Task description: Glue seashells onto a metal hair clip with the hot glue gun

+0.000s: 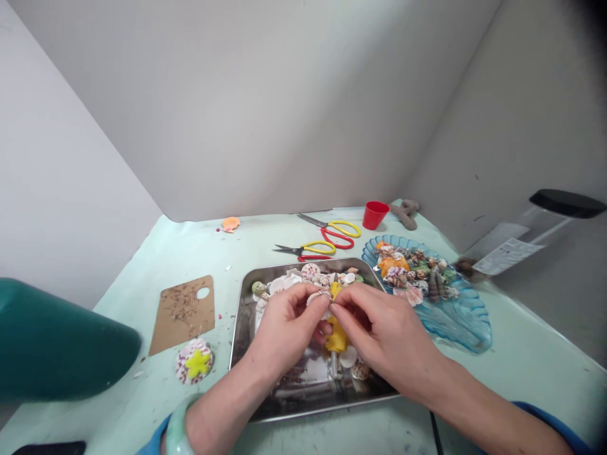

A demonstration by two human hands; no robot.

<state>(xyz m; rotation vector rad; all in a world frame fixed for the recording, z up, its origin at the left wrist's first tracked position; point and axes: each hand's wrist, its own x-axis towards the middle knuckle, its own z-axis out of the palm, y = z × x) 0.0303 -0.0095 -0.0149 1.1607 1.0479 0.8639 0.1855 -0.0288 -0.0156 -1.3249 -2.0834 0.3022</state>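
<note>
Over the metal tray (244,316), my left hand (294,322) pinches a small pale shell (318,297) between thumb and fingers. The fingertips of my right hand (379,328) are closed at the shell's right edge, hiding part of it. Beneath my hands lies a yellow tool (336,338) with a clear stick at its near end, which looks like a glue gun. White and spotted shells (310,270) fill the far part of the tray. A spotted spiral shell (360,370) rests beside my right hand.
A blue shell-shaped dish (467,322) of assorted shells stands right. Two pairs of scissors (339,230) and a red cup (375,215) are behind the tray. Left are a brown board (183,313), a shell disc with a yellow flower (196,362) and a large green cylinder (61,341).
</note>
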